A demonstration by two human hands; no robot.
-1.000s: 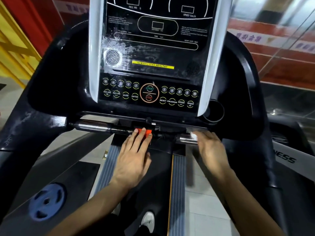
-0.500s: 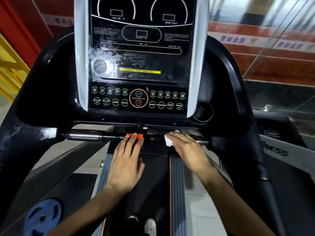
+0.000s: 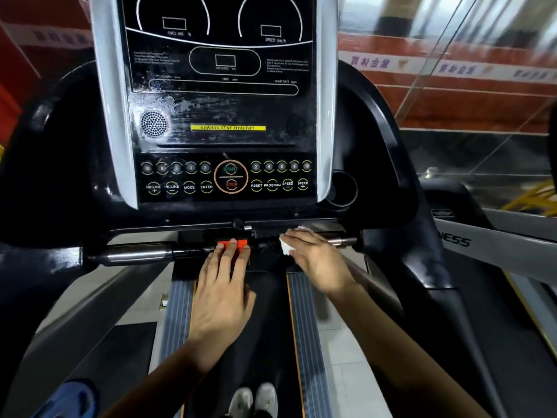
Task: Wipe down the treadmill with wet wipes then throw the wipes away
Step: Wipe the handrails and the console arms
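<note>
The treadmill's black console point(image 3: 223, 86) shows wet streaks above its row of buttons. Below it runs a horizontal handlebar point(image 3: 135, 256) with chrome grips. My right hand point(image 3: 319, 260) lies over the bar just right of centre, fingers stretched out, pressing a white wet wipe point(image 3: 286, 250) against it. The wipe's edges peek out under the fingertips. My left hand point(image 3: 223, 291) rests flat with straight fingers on the red safety clip point(image 3: 224, 244) at the bar's middle.
A round cup holder point(image 3: 343, 188) sits right of the buttons. The black belt point(image 3: 271, 327) runs under my arms, with my grey shoes point(image 3: 256, 399) on it. A blue weight plate point(image 3: 69, 399) lies on the floor at left. Another treadmill point(image 3: 482, 242) stands at right.
My right hand slid the wipe leftward along the bar, from the right chrome grip toward the centre. My left hand stayed on the red clip.
</note>
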